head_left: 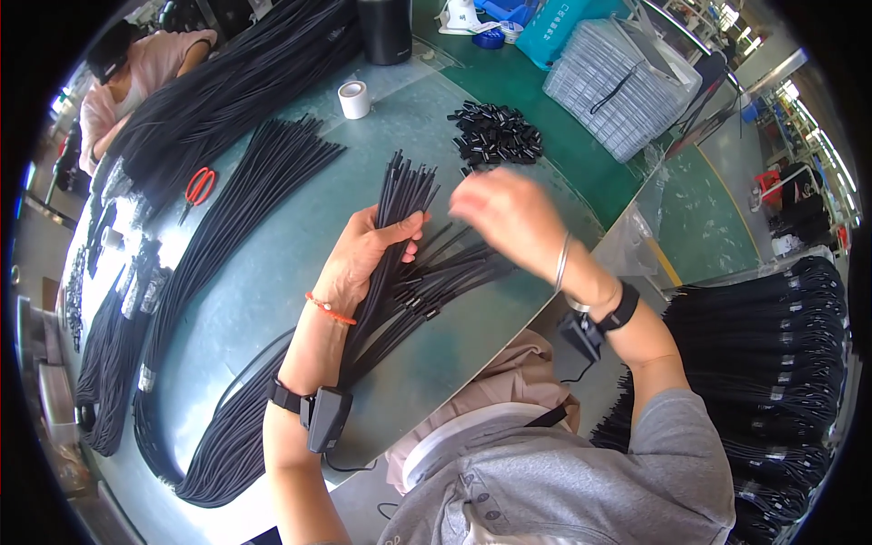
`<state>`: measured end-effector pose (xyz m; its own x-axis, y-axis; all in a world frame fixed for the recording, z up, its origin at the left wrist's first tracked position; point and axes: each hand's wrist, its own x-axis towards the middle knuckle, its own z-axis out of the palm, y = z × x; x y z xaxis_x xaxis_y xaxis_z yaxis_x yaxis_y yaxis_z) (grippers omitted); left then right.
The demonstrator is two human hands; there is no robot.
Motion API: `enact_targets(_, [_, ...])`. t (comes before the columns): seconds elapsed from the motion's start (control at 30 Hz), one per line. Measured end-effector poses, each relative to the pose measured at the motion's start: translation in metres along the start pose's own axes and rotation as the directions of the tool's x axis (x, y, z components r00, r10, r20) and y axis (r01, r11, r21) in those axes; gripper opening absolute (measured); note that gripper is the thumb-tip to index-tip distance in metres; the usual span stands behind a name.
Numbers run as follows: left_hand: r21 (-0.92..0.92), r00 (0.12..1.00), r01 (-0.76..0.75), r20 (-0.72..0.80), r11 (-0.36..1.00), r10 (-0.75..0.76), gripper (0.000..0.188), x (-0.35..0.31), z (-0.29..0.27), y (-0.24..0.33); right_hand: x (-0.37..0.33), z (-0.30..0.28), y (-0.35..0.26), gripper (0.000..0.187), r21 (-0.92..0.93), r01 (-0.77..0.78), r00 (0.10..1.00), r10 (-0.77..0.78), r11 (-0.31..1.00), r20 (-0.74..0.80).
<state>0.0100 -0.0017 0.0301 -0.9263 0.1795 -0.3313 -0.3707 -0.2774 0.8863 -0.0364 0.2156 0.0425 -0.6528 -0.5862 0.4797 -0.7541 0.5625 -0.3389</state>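
Observation:
My left hand (pixel 361 247) is wrapped round a bundle of thin black cables (pixel 405 189), their cut ends pointing up and away from me. The rest of the bundle runs down past my forearm and curves across the table at the left. My right hand (pixel 513 216) hovers just right of the cable ends, smeared by motion, so its fingers and anything in them cannot be made out. Beyond it lies a heap of short black tube pieces (pixel 497 133). Under and between my hands, more black cables (pixel 454 277) spread to the right, with small dark sleeves on some.
On the green table (pixel 272 263) are red-handled scissors (pixel 200 186), a white tape roll (pixel 354 100), a black cylinder (pixel 385 32) and large cable bundles (pixel 250 168). Stacked clear trays (pixel 613 86) stand far right. Hanging cables (pixel 758 363) fill the right; a co-worker (pixel 145 73) sits far left.

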Motion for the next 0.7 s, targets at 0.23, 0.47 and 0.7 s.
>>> enact_targets(0.23, [0.068,0.999,-0.017,0.03,0.998,0.015,0.024,0.011,0.015,0.002,-0.016,-0.01,0.077,0.01,-0.19,-0.166,0.986,0.166,0.968,-0.013])
enact_targets(0.47, [0.055,0.998,-0.038,0.043,0.998,0.036,0.024,0.008,0.011,0.001,-0.001,-0.013,0.048,0.011,0.589,-0.417,0.906,0.264,0.692,0.331])
enact_targets(0.7, [0.067,0.998,-0.044,0.056,0.997,0.04,0.022,0.013,0.015,-0.002,0.005,-0.012,0.043,0.009,0.634,-0.301,0.946,0.141,0.712,0.291])
